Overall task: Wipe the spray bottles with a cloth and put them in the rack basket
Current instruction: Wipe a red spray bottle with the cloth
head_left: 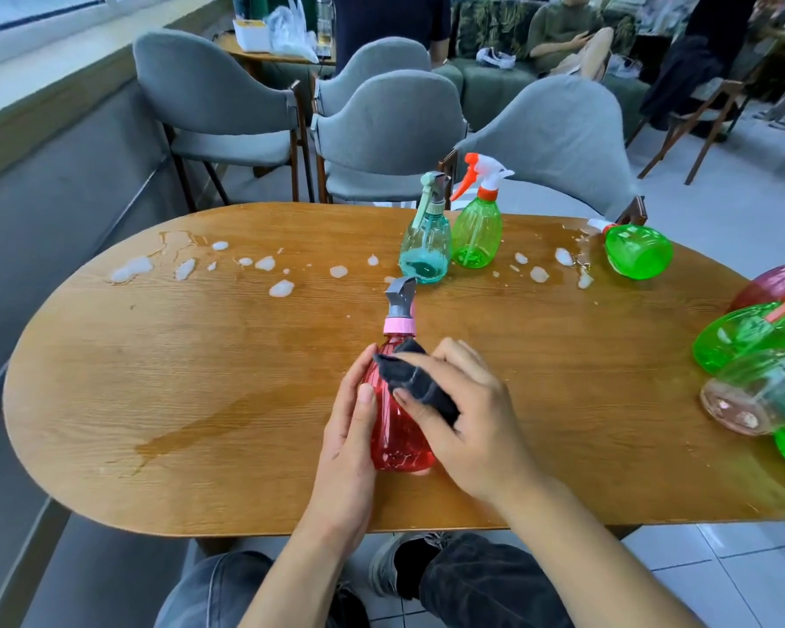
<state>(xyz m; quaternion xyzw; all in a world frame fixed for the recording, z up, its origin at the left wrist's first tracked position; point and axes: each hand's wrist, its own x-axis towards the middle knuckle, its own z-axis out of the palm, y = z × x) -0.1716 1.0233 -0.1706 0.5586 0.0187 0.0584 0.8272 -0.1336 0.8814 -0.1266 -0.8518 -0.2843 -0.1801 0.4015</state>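
Left hand [352, 419] clasps the red translucent plastic spray bottle [397, 428], upright on the wooden worktop [200, 378]. Right hand [467, 414] pinches a dark folded cloth [415, 383] against its shoulder. Recommend rotating the bottle for full coverage.

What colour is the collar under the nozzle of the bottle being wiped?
Pink, on the red spray bottle; the head view shows it.

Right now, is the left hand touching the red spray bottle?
Touching. The head view shows the left hand wrapped against the side of the red spray bottle, thumb lying on its body, while the right hand presses the dark cloth onto it.
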